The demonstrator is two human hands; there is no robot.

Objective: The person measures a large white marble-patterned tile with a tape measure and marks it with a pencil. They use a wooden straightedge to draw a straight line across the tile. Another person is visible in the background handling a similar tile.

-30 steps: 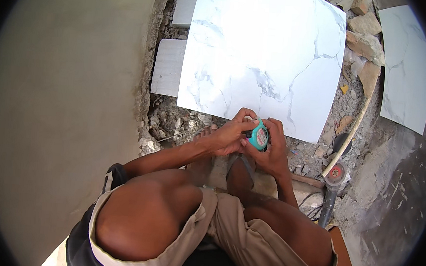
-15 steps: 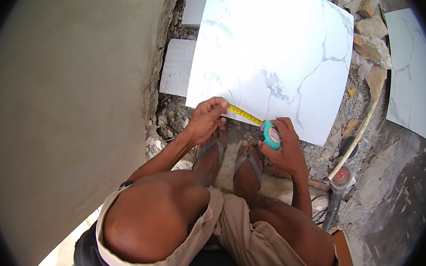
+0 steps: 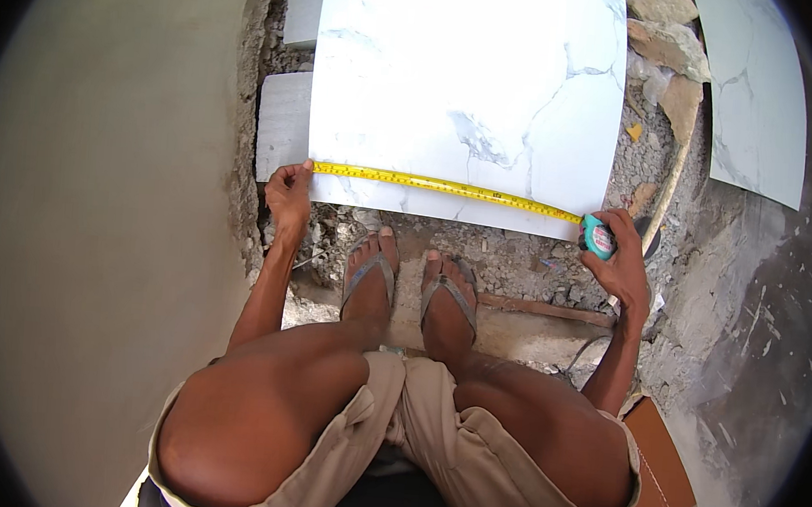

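L hand (image 3: 289, 196) pinches the end of the yellow tape blade (image 3: 448, 187), fingers nearly closed, R hand (image 3: 621, 254) wraps the teal tape case (image 3: 598, 238), blade stretched btwn 'em across the marbled tile (image 3: 406, 112) lying just ahead of both.

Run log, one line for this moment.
left hand: pinches yellow tape by left edge of marbled tile | right hand: holds teal case by right edge | tape: stretched across tile
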